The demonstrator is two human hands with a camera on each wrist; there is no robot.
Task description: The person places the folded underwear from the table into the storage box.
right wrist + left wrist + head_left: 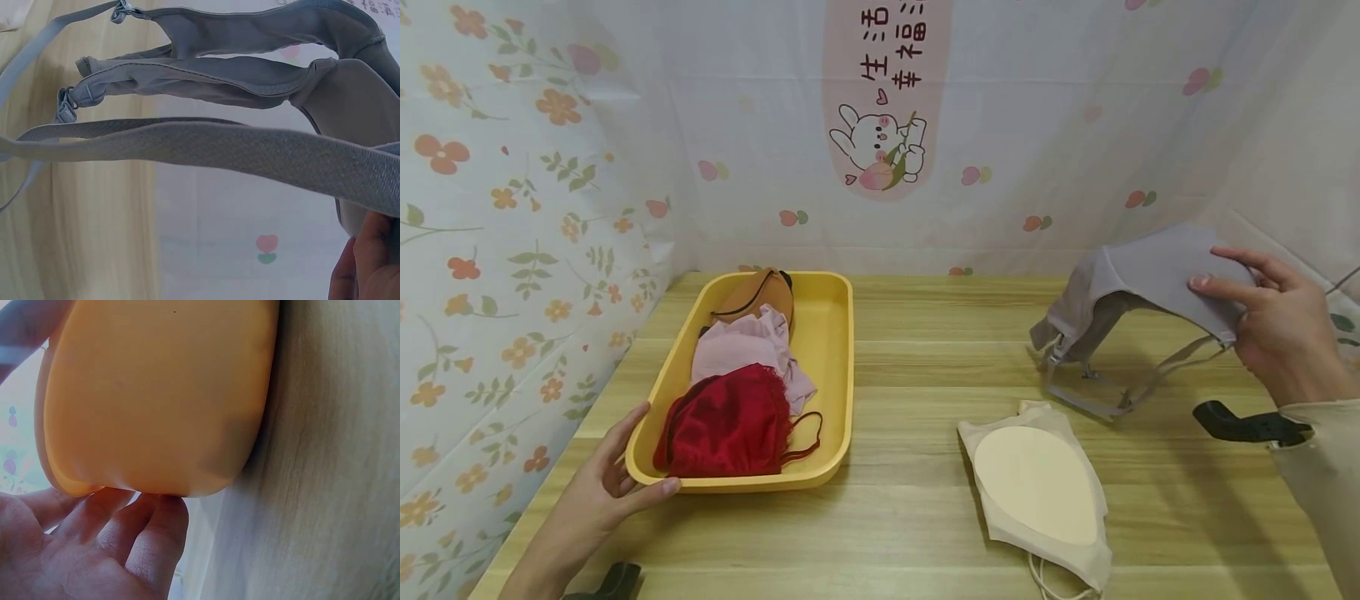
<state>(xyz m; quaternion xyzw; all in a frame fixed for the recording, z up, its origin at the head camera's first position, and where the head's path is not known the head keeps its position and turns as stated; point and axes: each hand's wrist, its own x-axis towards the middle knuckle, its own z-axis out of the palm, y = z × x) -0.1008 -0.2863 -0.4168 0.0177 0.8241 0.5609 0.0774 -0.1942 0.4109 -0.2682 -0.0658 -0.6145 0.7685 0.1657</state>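
My left hand (591,492) holds the near left corner of a yellow tray (848,358), thumb along the front rim and fingers against the left side. The left wrist view shows the fingers pressed to the tray's outer wall (162,394). At the right, my right hand (1292,325) grips a grey bra (1157,267) by one end, raised over the table. Its straps (250,144) and back bands dangle, filling much of the right wrist view. Between tray and right hand lies a beige bra (1037,492), one smooth pale cup facing up.
Inside the tray, along its left side, lie a red satin bra (730,421), a pink garment (741,346) and an orange-brown cup-shaped garment (760,296). Patterned cloth (1015,100) hangs behind and at the sides of the wooden table (910,400).
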